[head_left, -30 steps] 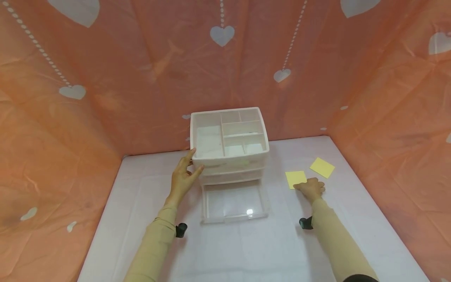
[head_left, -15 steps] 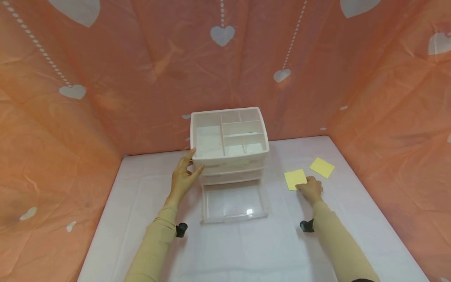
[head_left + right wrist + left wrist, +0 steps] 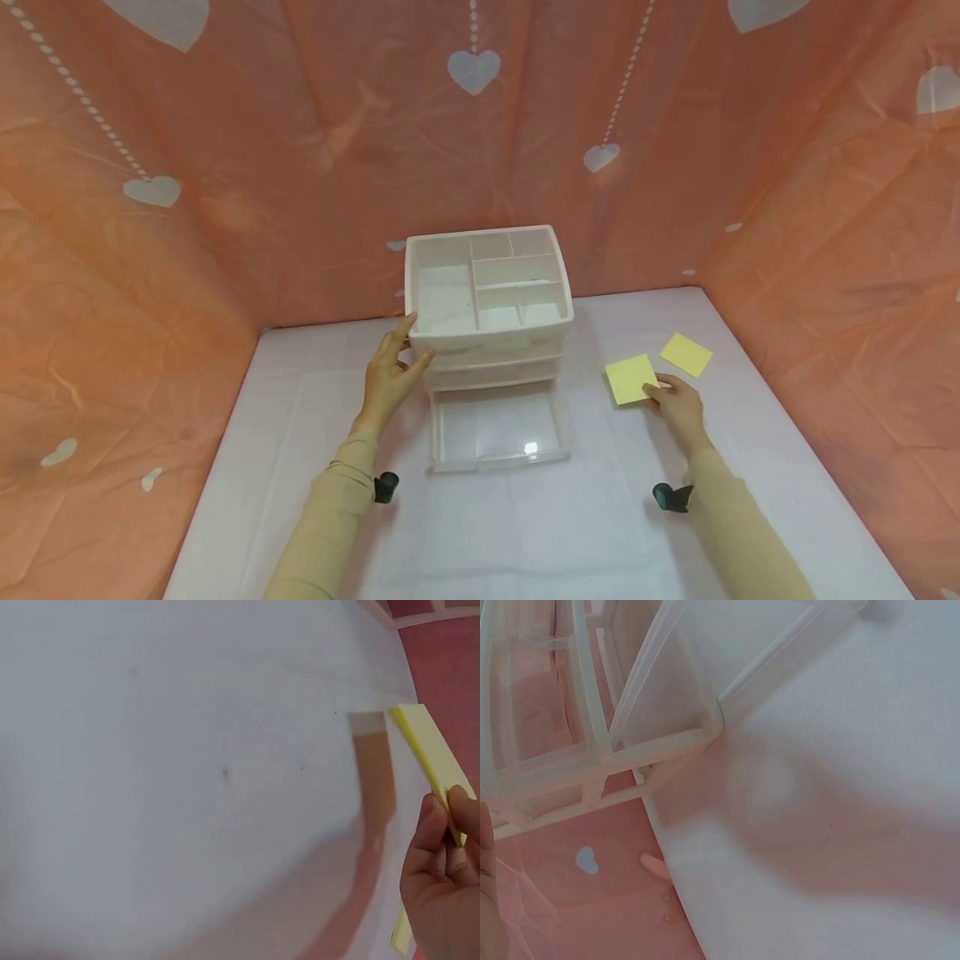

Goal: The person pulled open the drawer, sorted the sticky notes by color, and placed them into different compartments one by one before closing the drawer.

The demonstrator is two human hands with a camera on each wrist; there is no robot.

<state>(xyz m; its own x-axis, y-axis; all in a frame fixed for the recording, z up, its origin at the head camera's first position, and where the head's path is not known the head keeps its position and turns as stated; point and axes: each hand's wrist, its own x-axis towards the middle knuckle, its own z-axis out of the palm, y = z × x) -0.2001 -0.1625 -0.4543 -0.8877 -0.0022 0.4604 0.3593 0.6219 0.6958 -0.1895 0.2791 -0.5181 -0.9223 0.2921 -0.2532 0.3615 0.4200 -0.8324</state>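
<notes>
A white plastic drawer organizer point(image 3: 487, 350) stands at the back middle, its top divided into compartments and its clear bottom drawer point(image 3: 498, 429) pulled out. My left hand point(image 3: 390, 379) holds the organizer's front left corner, fingers at the side and rim, thumb at the front. In the left wrist view, only a sliver of that hand point(image 3: 489, 900) shows beside the frame. My right hand point(image 3: 678, 408) pinches a yellow sticky note pad point(image 3: 630, 379) by its right edge. Seen edge-on in the right wrist view, the pad point(image 3: 427, 742) is lifted, its shadow falling on the cloth.
Another yellow sticky note pad point(image 3: 686, 355) lies just behind the right hand. A white cloth point(image 3: 480, 533) covers the table. Orange curtains point(image 3: 480, 167) with white hearts hang at the back and both sides.
My right hand has gone from touching the nearer sticky note pad to pinching and raising it, with the wrist shifting slightly right. The left hand and the organizer have stayed put.
</notes>
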